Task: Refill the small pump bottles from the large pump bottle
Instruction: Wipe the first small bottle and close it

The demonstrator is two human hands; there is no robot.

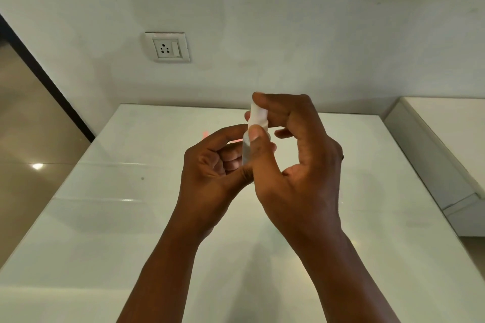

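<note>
A small clear pump bottle (247, 149) with a white cap (258, 116) is held upright above the white table (131, 191). My left hand (212, 168) grips the clear body of the bottle from the left, fingers curled round it. My right hand (296, 155) pinches the white cap between thumb and fingers from the right. Most of the bottle is hidden behind my fingers. The large pump bottle is not in view.
A wall socket (168, 47) sits on the white wall behind the table. A white ledge (433, 155) runs along the right side. To the left the table edge drops to a brown tiled floor (31, 126).
</note>
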